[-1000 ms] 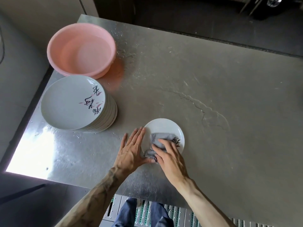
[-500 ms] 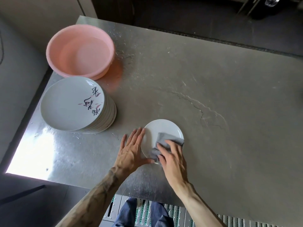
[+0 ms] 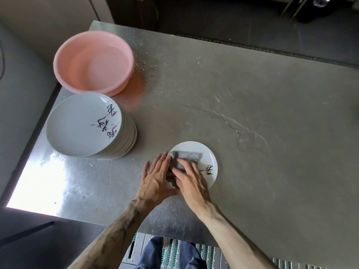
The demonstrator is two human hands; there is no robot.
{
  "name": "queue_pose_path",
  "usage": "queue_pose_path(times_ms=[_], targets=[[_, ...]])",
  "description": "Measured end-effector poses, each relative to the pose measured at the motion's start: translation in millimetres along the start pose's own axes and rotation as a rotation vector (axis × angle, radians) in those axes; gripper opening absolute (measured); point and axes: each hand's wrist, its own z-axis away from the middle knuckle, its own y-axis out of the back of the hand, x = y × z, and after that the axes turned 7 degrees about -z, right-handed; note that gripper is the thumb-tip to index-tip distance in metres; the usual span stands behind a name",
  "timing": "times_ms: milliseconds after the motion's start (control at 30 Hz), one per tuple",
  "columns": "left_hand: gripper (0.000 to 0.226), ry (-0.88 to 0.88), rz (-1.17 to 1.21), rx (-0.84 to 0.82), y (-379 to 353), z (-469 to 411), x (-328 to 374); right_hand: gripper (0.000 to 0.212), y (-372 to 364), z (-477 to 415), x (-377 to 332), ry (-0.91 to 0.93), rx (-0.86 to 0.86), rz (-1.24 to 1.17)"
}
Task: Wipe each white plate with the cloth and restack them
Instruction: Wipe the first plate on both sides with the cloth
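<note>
One white plate (image 3: 206, 152) with black writing lies flat on the steel table near its front edge. A grey cloth (image 3: 186, 157) is spread over the plate's left half. My right hand (image 3: 191, 181) presses flat on the cloth with straight fingers. My left hand (image 3: 155, 179) lies flat beside it, fingers straight, against the plate's left rim and the cloth's edge. A stack of several white plates (image 3: 83, 125) with the same writing stands at the table's left.
A pink plastic basin (image 3: 93, 61) sits behind the stack at the back left. The steel table (image 3: 272, 152) shows water streaks in its middle. Its left edge drops off close to the stack, and the front edge runs just below my wrists.
My right hand slid the cloth from the plate's right side to its left, uncovering the writing on the right. My left hand stayed at the rim.
</note>
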Motion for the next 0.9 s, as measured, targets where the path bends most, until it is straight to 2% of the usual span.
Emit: queue_pose_path(times_ms=[67,200,400,567,733,900], targets=[[0.128,-0.003,0.014,-0.001,0,0,0,0.049,8,-11,9,-0.006,0.007,0.016],[0.131,0.008,0.002,0.003,0,-1,-2,0.051,16,-31,15,-0.139,0.028,0.049],[0.130,0.014,-0.007,0.003,-2,-3,-2,0.044,14,17,20,0.063,-0.011,0.083],[0.131,0.027,-0.008,-0.006,-3,-2,-3,0.046,31,-17,35,-0.109,0.062,0.131],[0.131,0.023,-0.003,-0.003,-3,-2,-3,0.050,24,25,43,0.056,0.057,0.172],[0.131,0.036,-0.020,0.000,-4,-2,-2,0.049,42,9,59,-0.053,0.078,0.238]])
